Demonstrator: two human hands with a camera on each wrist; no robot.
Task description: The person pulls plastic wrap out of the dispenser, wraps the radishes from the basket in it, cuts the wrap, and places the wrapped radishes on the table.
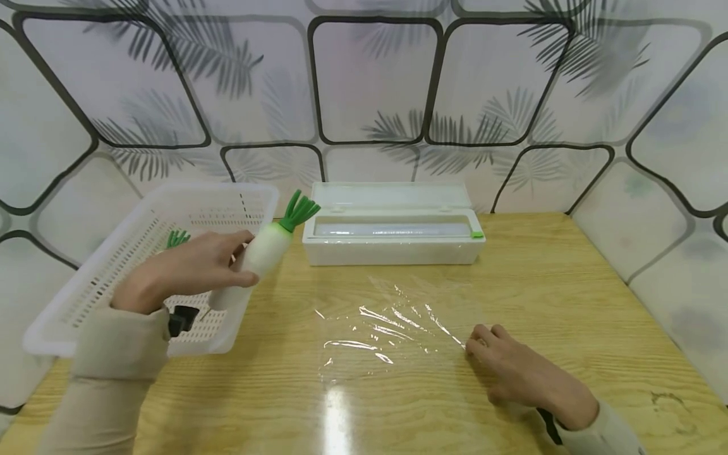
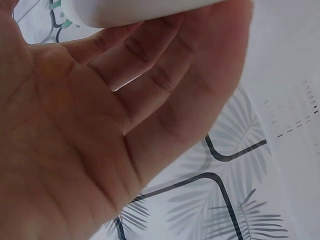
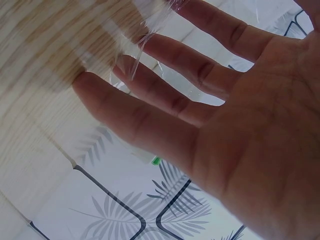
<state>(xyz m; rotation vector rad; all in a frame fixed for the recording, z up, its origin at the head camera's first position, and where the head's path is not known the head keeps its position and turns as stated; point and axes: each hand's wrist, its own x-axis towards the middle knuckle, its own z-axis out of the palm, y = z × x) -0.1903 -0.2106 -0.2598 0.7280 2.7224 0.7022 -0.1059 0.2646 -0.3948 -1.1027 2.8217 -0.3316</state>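
Note:
A white radish (image 1: 264, 251) with short green stalks is in my left hand (image 1: 190, 268), over the right side of the white basket. The fingers and thumb grip it around its lower half; the left wrist view shows only part of its white body (image 2: 135, 11) above the fingers. A sheet of clear plastic wrap (image 1: 387, 332) lies wrinkled on the table. My right hand (image 1: 526, 373) touches its right edge with the fingertips. In the right wrist view the fingers (image 3: 145, 122) are nearly straight, with wrinkled film at their tips.
The white perforated basket (image 1: 42, 332) stands at the left, with green stalks (image 1: 178, 238) of another vegetable showing inside. A white plastic wrap box (image 1: 392, 254) with its lid raised sits at the back, a green piece (image 1: 476, 234) at its right end. Patterned walls enclose the wooden table (image 1: 256, 404).

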